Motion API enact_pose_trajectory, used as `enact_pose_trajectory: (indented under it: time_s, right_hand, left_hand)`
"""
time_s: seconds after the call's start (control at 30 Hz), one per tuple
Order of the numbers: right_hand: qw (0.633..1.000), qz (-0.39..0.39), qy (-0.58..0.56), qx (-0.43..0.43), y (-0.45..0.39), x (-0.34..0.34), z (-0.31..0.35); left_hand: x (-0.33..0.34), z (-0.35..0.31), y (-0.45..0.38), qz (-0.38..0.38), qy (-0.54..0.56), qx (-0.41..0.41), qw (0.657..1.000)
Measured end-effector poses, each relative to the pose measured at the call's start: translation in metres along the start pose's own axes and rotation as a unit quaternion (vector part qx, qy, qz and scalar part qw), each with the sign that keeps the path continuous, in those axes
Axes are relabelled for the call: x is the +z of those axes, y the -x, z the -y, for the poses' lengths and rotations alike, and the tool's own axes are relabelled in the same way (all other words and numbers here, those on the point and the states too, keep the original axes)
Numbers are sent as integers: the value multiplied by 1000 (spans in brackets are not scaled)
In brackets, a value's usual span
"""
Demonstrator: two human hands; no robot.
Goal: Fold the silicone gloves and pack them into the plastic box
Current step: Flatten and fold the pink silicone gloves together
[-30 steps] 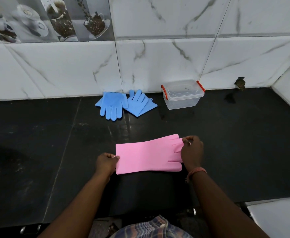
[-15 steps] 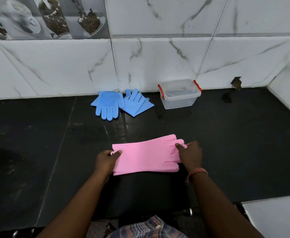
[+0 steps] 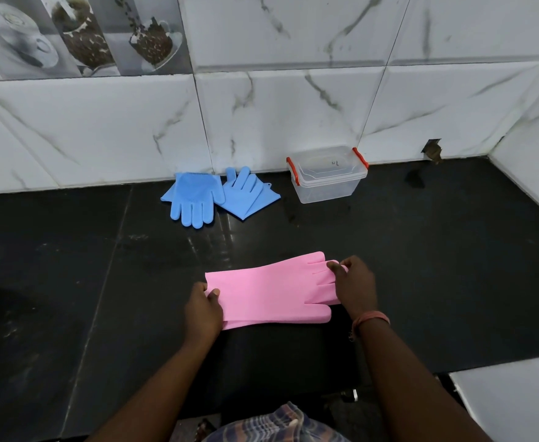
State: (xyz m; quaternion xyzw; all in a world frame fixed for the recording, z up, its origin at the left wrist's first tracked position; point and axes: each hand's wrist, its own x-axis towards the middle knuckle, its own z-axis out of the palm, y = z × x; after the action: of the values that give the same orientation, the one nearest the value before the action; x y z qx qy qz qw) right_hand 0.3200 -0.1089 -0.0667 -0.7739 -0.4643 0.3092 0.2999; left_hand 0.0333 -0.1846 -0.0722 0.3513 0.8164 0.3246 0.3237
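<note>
**Pink glove held flat at both ends**

The pink glove lies stretched across the near part of the worktop, cuff to the left and fingers to the right. Its silicone looks smooth and matte, and a second pink edge shows along its near side, so there may be two layers; I cannot tell whether that is a fold or a second glove. The left hand pinches the cuff corner, thumb on top, its grip clenched on the material. The right hand holds the fingertip end, its fingers curled over the glove's fingers; a thin orange band circles that wrist.

Farther back, against the wall, lie the blue gloves: one spread open with a patch of fine bristles on its palm, the other partly folded into an angular shape, the two overlapping. Just to their right stands the box, clear plastic, rectangular with rounded corners, lid on, with a red clip at each end.

The worktop is glossy black stone with faint smears. The wall is white marble-veined tile.
</note>
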Motion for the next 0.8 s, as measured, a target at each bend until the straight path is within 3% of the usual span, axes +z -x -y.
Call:
enact_pose_trajectory:
  time_s: [0.23, 0.43, 0.53, 0.67, 0.73, 0.8]
  right_hand:
    - [1000, 1, -8, 23, -4, 0, -3]
    - [990, -22, 141, -12, 9, 5, -3]
    - [963, -91, 244, -68, 16, 5, 1]
    - [920, -162, 317, -162, 25, 12, 13]
    - [917, -137, 303, -222, 30, 26, 22]
    - [916, -70, 287, -272, 37, 45, 30]
  left_hand:
    - [-2, -3, 6, 4, -67, 35, 997]
    - [-5, -6, 6, 34, -216, 83, 972]
    - [-10, -14, 5, 20, -348, 101, 932]
    - [-16, -18, 4, -69, -429, 127, 892]
    - [-15, -19, 2, -101, -421, 126, 893]
    - [-9, -17, 0, -87, -381, 175, 904]
